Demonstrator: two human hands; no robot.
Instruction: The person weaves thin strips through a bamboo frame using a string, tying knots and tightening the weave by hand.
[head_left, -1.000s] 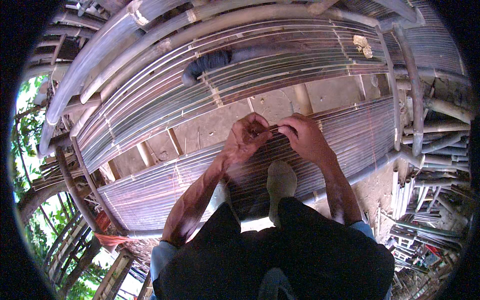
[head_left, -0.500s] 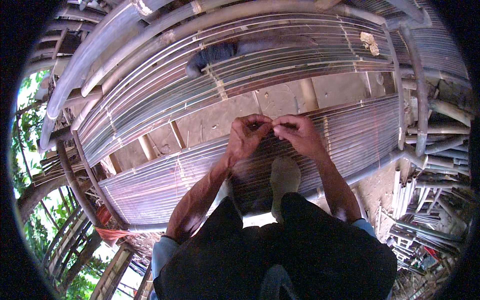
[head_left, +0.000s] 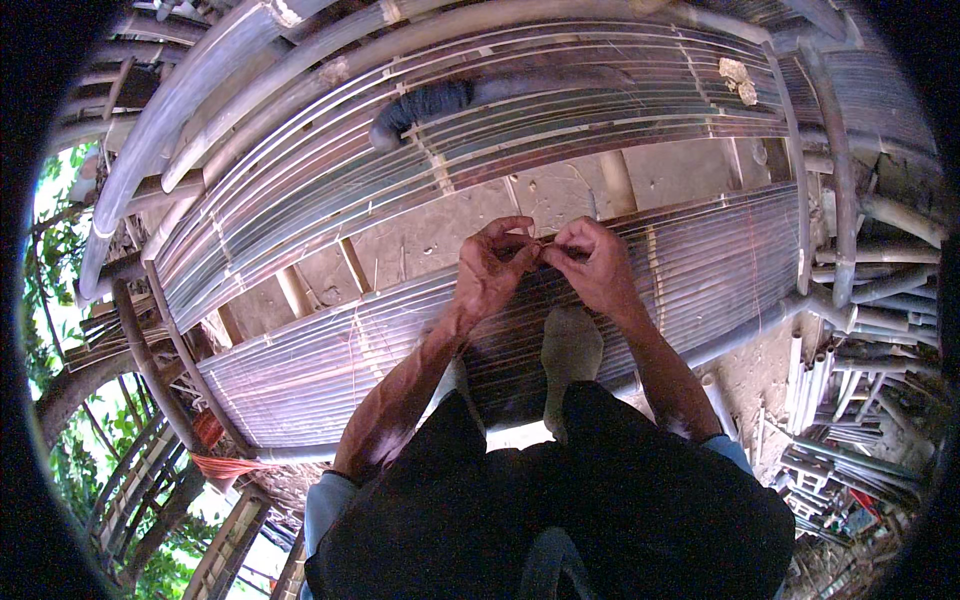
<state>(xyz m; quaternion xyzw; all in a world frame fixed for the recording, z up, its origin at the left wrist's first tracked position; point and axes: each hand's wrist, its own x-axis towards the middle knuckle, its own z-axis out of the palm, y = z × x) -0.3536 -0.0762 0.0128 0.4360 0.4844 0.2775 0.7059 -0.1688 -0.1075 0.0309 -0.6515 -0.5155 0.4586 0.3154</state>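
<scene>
At the near edge, the person's dark trousers (head_left: 540,490) occupy the center, with light-blue sleeves (head_left: 330,500) at the elbows. Two feet in pale socks (head_left: 572,352) are positioned ahead of the trousers, over the near slatted panel (head_left: 705,262). A bundle of orange strands (head_left: 226,466) is located at the panel's near left corner. Cut poles (head_left: 808,390) stand and lie to the near right, beyond the panel's end.

The near slatted panel extends from left to right beneath the forearms. It consists of thin, closely set slats, crossed by pale binding lines. The left hand (head_left: 488,268) and the right hand (head_left: 598,265) are above its far edge, near mid-length. The fingers of both hands are narrowed to a pinch, and the fingertips nearly meet. A thin reddish-brown strand (head_left: 537,243) is held between them; its full length cannot be determined.

Beyond the hands, a strip of bare ground (head_left: 450,232) separates the two panels. The far slatted panel (head_left: 560,128) runs roughly parallel, with wider gaps between slats. A dark elongated object (head_left: 440,98) with a wrapped section is situated at its center-left. A pale yellowish lump (head_left: 737,80) rests at its right end. Thick bamboo poles (head_left: 205,115) border the far left side.
</scene>
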